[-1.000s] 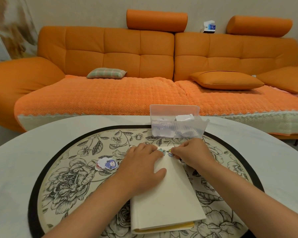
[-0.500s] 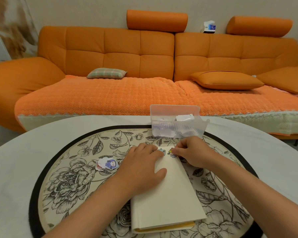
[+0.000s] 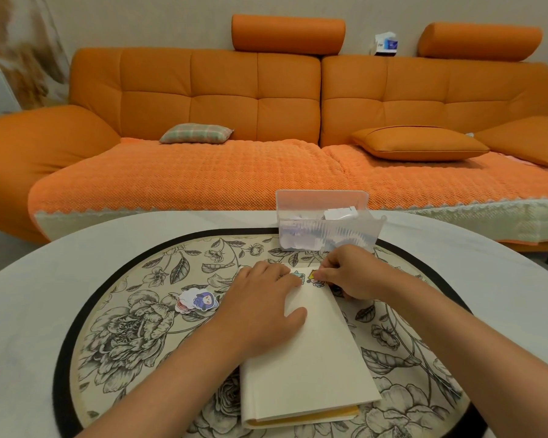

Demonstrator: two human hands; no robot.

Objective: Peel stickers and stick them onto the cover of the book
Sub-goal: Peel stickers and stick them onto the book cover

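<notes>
Waiting stickers: a small pile of cartoon stickers point(image 3: 198, 301) lies on the floral mat point(image 3: 124, 327) of the round bench point(image 3: 29, 311), near the left hand and apart from the book.
Left hand: left hand point(image 3: 260, 308) lies flat on the upper left of the cover, grip spread, fingers straight, pressing down and holding nothing.
Book: closed cream hardback book point(image 3: 298, 415) on the mat between the forearms; its cover point(image 3: 323, 343) looks stiff and smooth, steady under one palm.
Teal sticker: teal sticker point(image 3: 297, 275) sits at the cover's far edge, touching the left fingertips.
Yellow-and-blue sticker: yellow-and-blue sticker point(image 3: 315, 279) lies just beside it on the cover.
Right hand: right hand point(image 3: 351, 273) has curled fingers, grip pinching that sticker's right edge.
Clear plastic box: clear plastic box point(image 3: 326, 229) behind the book holds white paper scraps.
Handling: each sticker is probably thin, light, floppy and tacky; take it by one corner.
</notes>
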